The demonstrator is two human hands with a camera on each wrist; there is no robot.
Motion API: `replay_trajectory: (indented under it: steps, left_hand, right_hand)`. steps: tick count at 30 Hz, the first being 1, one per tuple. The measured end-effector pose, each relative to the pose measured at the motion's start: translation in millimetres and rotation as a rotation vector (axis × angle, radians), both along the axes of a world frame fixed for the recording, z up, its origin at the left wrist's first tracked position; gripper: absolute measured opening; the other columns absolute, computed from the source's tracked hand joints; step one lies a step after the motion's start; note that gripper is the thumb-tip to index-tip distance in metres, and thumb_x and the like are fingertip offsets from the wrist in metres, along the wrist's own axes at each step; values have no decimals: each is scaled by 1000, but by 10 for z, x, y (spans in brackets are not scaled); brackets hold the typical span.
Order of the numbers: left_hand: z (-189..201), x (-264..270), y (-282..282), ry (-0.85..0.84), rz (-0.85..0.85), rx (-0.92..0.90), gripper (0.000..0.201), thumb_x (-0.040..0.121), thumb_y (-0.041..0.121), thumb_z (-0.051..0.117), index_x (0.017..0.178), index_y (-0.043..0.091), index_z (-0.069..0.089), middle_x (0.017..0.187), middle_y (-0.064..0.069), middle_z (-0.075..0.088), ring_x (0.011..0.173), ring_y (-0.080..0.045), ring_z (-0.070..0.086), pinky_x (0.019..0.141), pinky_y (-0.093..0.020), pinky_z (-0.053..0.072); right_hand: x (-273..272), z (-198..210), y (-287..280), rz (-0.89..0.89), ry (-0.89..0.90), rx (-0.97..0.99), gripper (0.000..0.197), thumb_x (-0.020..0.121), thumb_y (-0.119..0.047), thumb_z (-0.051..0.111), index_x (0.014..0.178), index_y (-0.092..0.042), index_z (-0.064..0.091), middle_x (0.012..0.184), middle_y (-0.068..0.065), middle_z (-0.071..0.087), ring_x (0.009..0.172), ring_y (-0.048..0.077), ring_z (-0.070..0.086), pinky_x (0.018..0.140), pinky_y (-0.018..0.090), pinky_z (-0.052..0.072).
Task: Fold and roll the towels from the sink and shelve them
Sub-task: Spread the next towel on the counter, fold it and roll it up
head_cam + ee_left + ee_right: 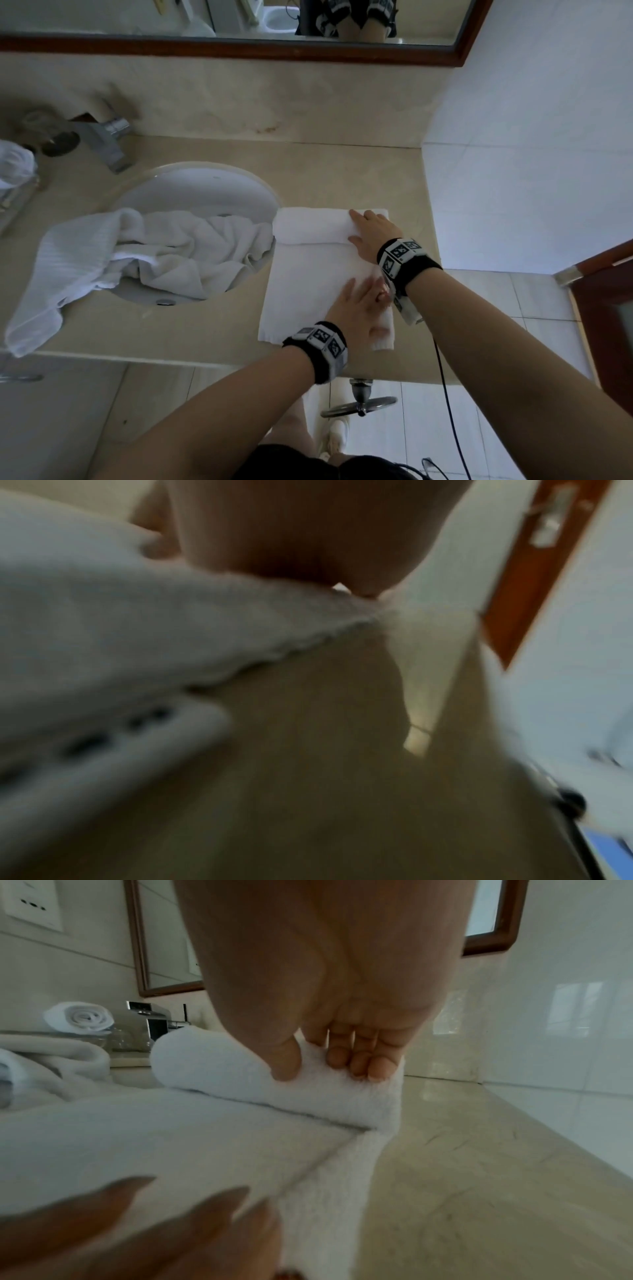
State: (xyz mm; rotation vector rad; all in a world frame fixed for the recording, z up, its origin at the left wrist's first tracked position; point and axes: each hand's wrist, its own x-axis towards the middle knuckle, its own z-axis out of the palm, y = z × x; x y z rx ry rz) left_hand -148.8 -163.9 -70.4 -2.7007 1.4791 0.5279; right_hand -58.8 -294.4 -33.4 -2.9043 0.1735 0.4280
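You have one folded white towel (318,274) lying flat on the beige counter (342,164), just right of the sink (205,185). Its far end is already wound into a single roll (308,226), and the flat remainder stretches toward you to the counter's front edge.

Your right hand (371,229) sits on the right end of that roll. In the right wrist view its fingers (356,1061) curl over the top of the roll while the thumb presses in from the near side, so it grips the rolled part. Your left hand (359,308) lies flat on the unrolled stretch near the right edge, fingers straight and spread, pressing the cloth down without gripping. The left wrist view is blurred and shows little beyond the towel's edge and the counter.

Count the rest. In the sink lies one heap of loose white towels (144,253), part of it draped over the basin's front left rim and onto the counter; how many pieces make up the heap cannot be told. One finished rolled towel (80,1016) stands on a rack at the far left. One faucet (106,144) stands behind the basin, and one wood-framed mirror (239,48) runs along the wall above.
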Motion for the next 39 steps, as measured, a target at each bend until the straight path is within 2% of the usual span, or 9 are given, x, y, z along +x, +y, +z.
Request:
replay_trajectory:
  steps: [4, 7, 10, 16, 22, 27, 30, 34, 39]
  left_hand:
    - [-122, -280, 57, 57, -221, -17, 69, 97, 51, 29, 153, 19, 2, 158, -19, -10, 146, -35, -16, 117, -42, -14]
    - [-9, -276, 105, 219, -273, -19, 63, 97, 49, 22, 145, 10, 32, 155, -23, 19, 147, -34, 10, 122, -43, 3]
    - [263, 5, 131, 364, -10, -187, 53, 96, 42, 25, 110, 6, 62, 118, -14, 62, 111, -31, 56, 100, -41, 42]
    - [515, 1011, 273, -93, 427, -617, 18, 92, 15, 51, 102, 5, 61, 106, -12, 59, 96, -28, 55, 85, -37, 44]
    - [605, 1949, 341, 204, 537, -157, 63, 95, 3, 46, 150, 11, 18, 152, -16, 31, 138, -29, 35, 111, -34, 29]
    - [682, 2098, 435, 473, 466, 26, 63, 95, 22, 55, 150, 12, 24, 149, -8, 39, 136, -23, 39, 108, -28, 32]
    - [763, 2071, 459, 508, 406, 106, 71, 88, 26, 66, 148, 11, 29, 145, -7, 43, 133, -24, 43, 107, -30, 34]
    - [727, 1996, 440, 374, 276, 235, 54, 74, 34, 77, 119, 13, 57, 112, -5, 60, 106, -28, 58, 88, -34, 48]
    - [604, 1711, 473, 32, 191, 112, 61, 68, 33, 78, 114, 14, 43, 111, -5, 50, 94, -26, 57, 74, -35, 47]
  right_hand:
    - [4, -1, -9, 2, 20, 11, 58, 98, -32, 42, 149, -17, 20, 146, 8, 36, 130, 29, 39, 103, 42, 40]
    - [13, 32, -14, 8, 26, 24, 54, 100, -32, 37, 150, -17, 20, 146, 8, 37, 130, 29, 39, 103, 42, 39]
    - [53, 76, -57, 1, 51, 43, 48, 102, -28, 32, 149, -21, 26, 145, 8, 41, 129, 30, 43, 103, 41, 41]
    - [218, 198, -103, 37, 42, -57, 34, 97, -28, 47, 130, -25, 56, 125, 12, 54, 121, 31, 47, 96, 36, 42]
    - [364, 250, -185, -5, 61, -44, 43, 86, -41, 63, 127, -29, 56, 134, 6, 51, 125, 30, 40, 106, 37, 32]
    - [347, 258, -201, -91, 210, 31, 82, 74, -48, 73, 143, -29, 32, 133, 12, 45, 121, 36, 46, 103, 44, 43]
    - [310, 261, -162, 30, 256, -49, 66, 74, -49, 71, 131, -24, 49, 123, 7, 54, 119, 28, 44, 97, 38, 45]
    - [235, 306, -62, 84, 162, -144, 56, 74, -44, 74, 119, -18, 52, 113, 4, 62, 106, 27, 58, 85, 35, 48]
    - [4, 212, 32, 77, 28, -171, 56, 79, -42, 69, 116, -10, 42, 113, 7, 49, 96, 31, 62, 70, 38, 46]
